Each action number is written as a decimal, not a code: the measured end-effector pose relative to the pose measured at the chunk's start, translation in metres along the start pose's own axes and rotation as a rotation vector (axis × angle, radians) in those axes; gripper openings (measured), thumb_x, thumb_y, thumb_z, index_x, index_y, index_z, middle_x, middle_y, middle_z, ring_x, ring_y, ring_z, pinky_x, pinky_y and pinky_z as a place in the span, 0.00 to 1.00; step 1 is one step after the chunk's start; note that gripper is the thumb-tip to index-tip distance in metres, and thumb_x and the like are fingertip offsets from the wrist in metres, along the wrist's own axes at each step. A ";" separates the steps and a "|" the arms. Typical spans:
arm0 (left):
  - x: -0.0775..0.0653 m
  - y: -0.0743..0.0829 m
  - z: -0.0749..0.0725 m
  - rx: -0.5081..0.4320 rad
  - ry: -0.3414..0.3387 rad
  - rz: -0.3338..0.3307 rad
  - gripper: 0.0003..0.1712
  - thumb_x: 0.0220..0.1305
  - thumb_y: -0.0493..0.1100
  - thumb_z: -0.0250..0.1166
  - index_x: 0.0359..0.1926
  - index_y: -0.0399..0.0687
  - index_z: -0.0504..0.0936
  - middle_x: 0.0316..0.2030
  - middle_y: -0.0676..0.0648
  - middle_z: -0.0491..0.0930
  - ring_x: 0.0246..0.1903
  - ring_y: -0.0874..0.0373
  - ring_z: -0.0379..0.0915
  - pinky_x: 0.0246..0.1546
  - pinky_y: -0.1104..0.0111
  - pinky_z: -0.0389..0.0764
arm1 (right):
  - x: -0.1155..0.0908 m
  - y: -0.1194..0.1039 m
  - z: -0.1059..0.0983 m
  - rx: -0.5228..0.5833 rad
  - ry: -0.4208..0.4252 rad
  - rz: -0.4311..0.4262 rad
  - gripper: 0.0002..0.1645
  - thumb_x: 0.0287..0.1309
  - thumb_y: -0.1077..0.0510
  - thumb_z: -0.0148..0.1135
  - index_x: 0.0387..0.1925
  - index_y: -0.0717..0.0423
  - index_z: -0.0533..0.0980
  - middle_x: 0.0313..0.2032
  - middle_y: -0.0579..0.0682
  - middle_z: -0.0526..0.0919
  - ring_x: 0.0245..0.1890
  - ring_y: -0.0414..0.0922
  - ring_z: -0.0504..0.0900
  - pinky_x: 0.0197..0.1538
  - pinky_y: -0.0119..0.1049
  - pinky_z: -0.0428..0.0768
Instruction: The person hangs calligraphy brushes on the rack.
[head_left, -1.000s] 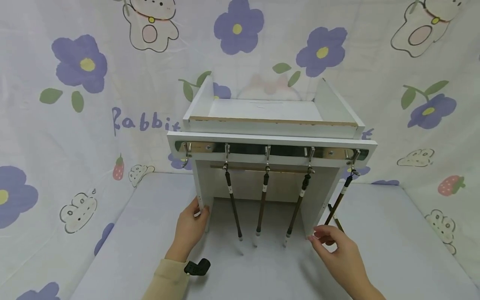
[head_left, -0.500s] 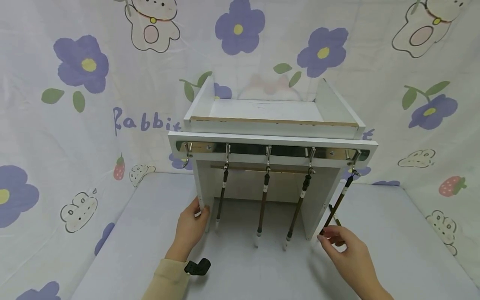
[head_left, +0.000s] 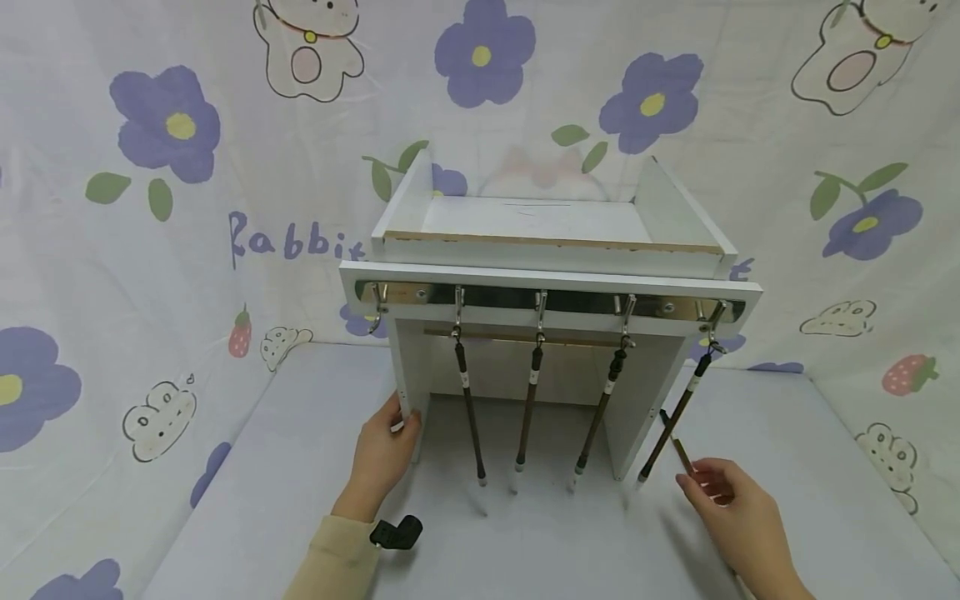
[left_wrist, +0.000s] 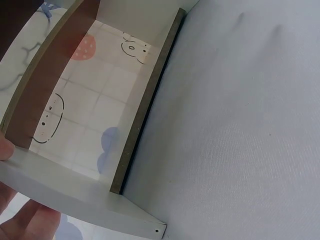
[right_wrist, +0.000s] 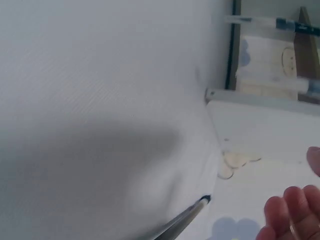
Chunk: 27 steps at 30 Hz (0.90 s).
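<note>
My left hand (head_left: 384,454) grips the front edge of the left side panel of a white shelf (head_left: 551,275), thumb on one face and fingers on the other in the left wrist view. Several slim dark brushes with pale tips hang from the metal hook rail (head_left: 517,297), the rightmost brush (head_left: 677,417) slanting outward. Right of it, my right hand (head_left: 738,512) hovers with loosely bent fingers, holding nothing. Another brush (head_left: 682,456) lies on the table, partly hidden behind that hand. In the right wrist view, this lying brush (right_wrist: 186,217) is apart from the fingertips (right_wrist: 276,212).
The shelf stands on a pale table (head_left: 247,500) against a cloth backdrop (head_left: 480,125) printed with flowers and rabbits. Its top is a shallow open tray (head_left: 551,242). A black watch-like device (head_left: 396,533) is on the left wrist.
My right hand has let go of the rightmost hanging brush and moved right, toward the lying brush. The leftmost hanging brush swings. My left hand keeps its place on the panel.
</note>
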<state>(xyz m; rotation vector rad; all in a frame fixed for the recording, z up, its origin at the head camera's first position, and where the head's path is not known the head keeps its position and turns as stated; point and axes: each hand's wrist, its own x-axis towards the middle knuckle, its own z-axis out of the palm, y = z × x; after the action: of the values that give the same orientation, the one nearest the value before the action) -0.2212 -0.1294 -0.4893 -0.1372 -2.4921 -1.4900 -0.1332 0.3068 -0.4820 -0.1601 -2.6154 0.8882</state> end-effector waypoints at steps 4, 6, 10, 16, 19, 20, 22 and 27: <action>0.000 0.000 0.001 0.000 0.000 0.001 0.27 0.71 0.47 0.55 0.70 0.56 0.67 0.59 0.41 0.74 0.52 0.46 0.76 0.44 0.55 0.82 | 0.002 0.009 -0.001 -0.020 -0.043 0.091 0.23 0.58 0.45 0.67 0.47 0.57 0.78 0.36 0.48 0.84 0.33 0.41 0.80 0.32 0.25 0.75; 0.000 0.000 0.001 0.002 0.002 0.000 0.27 0.71 0.47 0.55 0.70 0.56 0.67 0.59 0.40 0.74 0.52 0.45 0.77 0.43 0.55 0.82 | 0.002 0.014 -0.001 -0.032 -0.065 0.130 0.24 0.59 0.44 0.66 0.48 0.58 0.78 0.36 0.50 0.84 0.34 0.44 0.81 0.33 0.30 0.76; 0.000 -0.001 0.002 0.004 0.001 -0.004 0.27 0.71 0.47 0.55 0.70 0.56 0.67 0.60 0.40 0.74 0.52 0.45 0.77 0.43 0.55 0.82 | 0.003 0.023 -0.001 -0.044 -0.106 0.199 0.28 0.59 0.43 0.66 0.49 0.62 0.76 0.37 0.53 0.83 0.36 0.49 0.81 0.34 0.39 0.78; 0.000 -0.001 0.002 -0.005 0.001 -0.004 0.27 0.71 0.47 0.55 0.70 0.57 0.67 0.60 0.40 0.74 0.52 0.45 0.77 0.44 0.55 0.82 | 0.003 0.030 0.001 -0.045 -0.151 0.291 0.32 0.58 0.42 0.66 0.51 0.64 0.74 0.39 0.57 0.82 0.39 0.53 0.79 0.36 0.45 0.80; 0.000 0.000 0.001 -0.011 0.003 -0.003 0.27 0.71 0.47 0.55 0.69 0.56 0.67 0.59 0.41 0.74 0.52 0.46 0.77 0.44 0.56 0.82 | 0.003 0.033 0.001 -0.050 -0.180 0.317 0.33 0.58 0.42 0.66 0.52 0.65 0.73 0.40 0.58 0.81 0.40 0.54 0.79 0.36 0.46 0.81; 0.000 0.001 0.001 -0.012 0.003 -0.002 0.27 0.71 0.47 0.55 0.69 0.56 0.67 0.59 0.41 0.74 0.52 0.46 0.76 0.44 0.56 0.82 | 0.003 0.034 0.001 -0.052 -0.189 0.322 0.33 0.58 0.42 0.66 0.52 0.65 0.73 0.40 0.59 0.81 0.40 0.55 0.79 0.36 0.46 0.81; 0.000 0.001 0.000 -0.013 0.003 -0.005 0.27 0.71 0.47 0.55 0.69 0.56 0.68 0.59 0.41 0.75 0.52 0.46 0.76 0.44 0.56 0.82 | 0.004 0.036 0.001 -0.057 -0.209 0.332 0.34 0.58 0.42 0.66 0.52 0.66 0.72 0.40 0.59 0.81 0.41 0.56 0.79 0.37 0.47 0.81; 0.000 0.001 0.001 -0.014 0.002 -0.008 0.26 0.71 0.47 0.55 0.69 0.56 0.68 0.58 0.41 0.75 0.52 0.46 0.77 0.44 0.55 0.82 | 0.004 0.041 0.003 -0.058 -0.250 0.372 0.34 0.58 0.43 0.66 0.53 0.67 0.71 0.41 0.60 0.80 0.42 0.56 0.78 0.37 0.46 0.80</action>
<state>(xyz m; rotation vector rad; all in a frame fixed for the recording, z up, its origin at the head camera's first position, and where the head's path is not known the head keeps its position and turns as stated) -0.2208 -0.1283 -0.4892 -0.1278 -2.4839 -1.5101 -0.1388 0.3388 -0.5075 -0.6030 -2.8994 1.0076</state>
